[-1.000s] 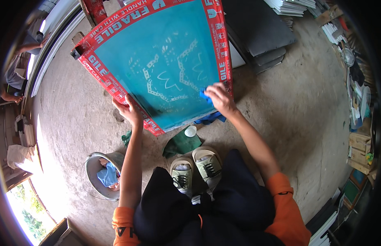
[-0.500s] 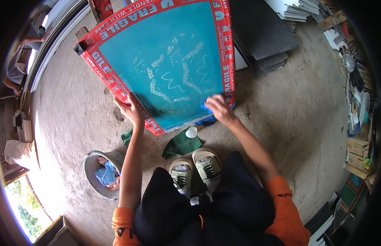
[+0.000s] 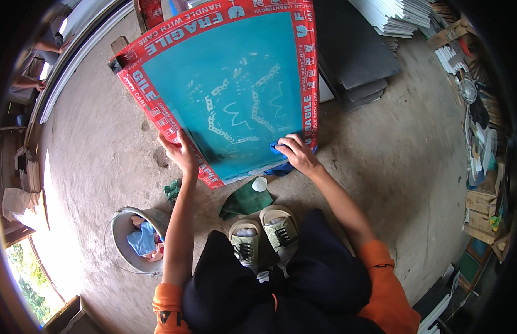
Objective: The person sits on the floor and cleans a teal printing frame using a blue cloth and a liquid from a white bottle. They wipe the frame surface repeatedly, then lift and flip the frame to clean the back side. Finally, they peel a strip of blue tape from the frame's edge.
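Note:
A silk-screen frame with teal mesh and red printed tape along its borders stands tilted in front of me. Pale zigzag and dotted marks show across the mesh. My left hand grips its lower left edge, thumb on the front and the other fingers partly hidden. Near the lower right corner, my right hand presses a bunched blue cloth against the mesh, fingers curled over it. More blue cloth hangs below the frame's bottom edge; I cannot tell whether it is the same piece.
Between frame and feet lies a green cloth with a small white cup on it. A metal bucket holding rags stands left. Dark flat boards and stacked white panels lie at far right. Another person's arms show far left.
The right hand, blurred before, now shows sharply with the blue cloth at nearly the same corner. The whole view has shifted slightly; the left hand keeps its grip.

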`<action>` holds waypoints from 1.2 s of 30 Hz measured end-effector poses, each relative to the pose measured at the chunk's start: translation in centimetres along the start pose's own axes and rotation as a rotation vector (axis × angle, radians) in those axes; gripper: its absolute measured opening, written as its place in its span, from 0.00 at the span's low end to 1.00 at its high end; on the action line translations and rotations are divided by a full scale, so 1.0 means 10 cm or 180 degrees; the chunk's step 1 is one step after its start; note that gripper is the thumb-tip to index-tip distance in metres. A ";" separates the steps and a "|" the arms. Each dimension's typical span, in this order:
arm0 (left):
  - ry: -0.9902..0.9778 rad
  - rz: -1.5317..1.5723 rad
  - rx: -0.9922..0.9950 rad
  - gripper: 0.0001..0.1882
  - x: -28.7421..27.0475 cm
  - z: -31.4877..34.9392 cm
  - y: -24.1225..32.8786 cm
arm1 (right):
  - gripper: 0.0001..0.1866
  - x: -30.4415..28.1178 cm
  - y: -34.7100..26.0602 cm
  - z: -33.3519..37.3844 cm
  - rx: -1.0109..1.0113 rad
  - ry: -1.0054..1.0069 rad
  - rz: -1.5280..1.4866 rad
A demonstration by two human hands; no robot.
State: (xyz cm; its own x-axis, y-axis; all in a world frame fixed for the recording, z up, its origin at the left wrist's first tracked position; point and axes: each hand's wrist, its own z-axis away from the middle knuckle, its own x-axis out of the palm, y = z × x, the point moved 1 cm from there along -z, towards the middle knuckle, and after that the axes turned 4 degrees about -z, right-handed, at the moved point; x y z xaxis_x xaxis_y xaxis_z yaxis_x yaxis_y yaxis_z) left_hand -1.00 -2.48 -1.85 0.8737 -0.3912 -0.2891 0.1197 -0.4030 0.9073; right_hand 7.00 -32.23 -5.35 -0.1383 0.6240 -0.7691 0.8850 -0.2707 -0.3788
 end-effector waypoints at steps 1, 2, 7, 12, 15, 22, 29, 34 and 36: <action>-0.0009 0.0012 -0.0007 0.24 0.01 0.00 0.01 | 0.11 -0.03 0.02 -0.11 -0.0058 0.0269 -0.0137; -0.0018 0.0025 -0.0014 0.24 0.01 0.00 0.03 | 0.11 -0.08 0.09 -0.23 0.0068 0.0669 0.0028; 0.0000 -0.0015 -0.0055 0.25 -0.03 0.00 0.05 | 0.11 -0.35 0.09 -1.20 0.0209 0.1790 0.0343; 0.0005 -0.0032 0.0109 0.24 0.01 0.03 0.09 | 0.14 0.30 -0.19 -0.22 -0.0645 0.0088 -0.0372; -0.0011 -0.0114 0.0140 0.24 -0.02 0.01 0.13 | 0.12 0.31 -0.22 0.14 -0.0992 -0.0595 -0.0105; -0.0078 0.0083 -0.0006 0.25 -0.02 -0.02 -0.02 | 0.13 -0.19 0.00 -1.35 -0.0731 0.0743 0.0146; -0.0243 0.0167 -0.0241 0.26 -0.04 0.00 0.12 | 0.11 0.02 -0.22 -1.27 -0.0373 0.1057 -0.0393; -0.0248 0.0277 -0.0133 0.25 -0.03 0.00 0.06 | 0.15 0.12 -0.12 -0.24 -0.0957 -0.0595 0.0045; -0.0161 0.0173 -0.0035 0.25 -0.06 0.01 0.09 | 0.14 -0.06 0.04 -0.47 -0.0733 -0.0154 0.0293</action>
State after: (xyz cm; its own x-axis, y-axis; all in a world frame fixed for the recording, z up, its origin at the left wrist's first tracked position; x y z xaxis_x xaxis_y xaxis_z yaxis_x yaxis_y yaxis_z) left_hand -1.45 -2.64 -0.89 0.8542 -0.4536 -0.2541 0.0782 -0.3712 0.9253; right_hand 9.50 -29.33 -2.61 -0.0685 0.5672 -0.8207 0.9720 -0.1473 -0.1830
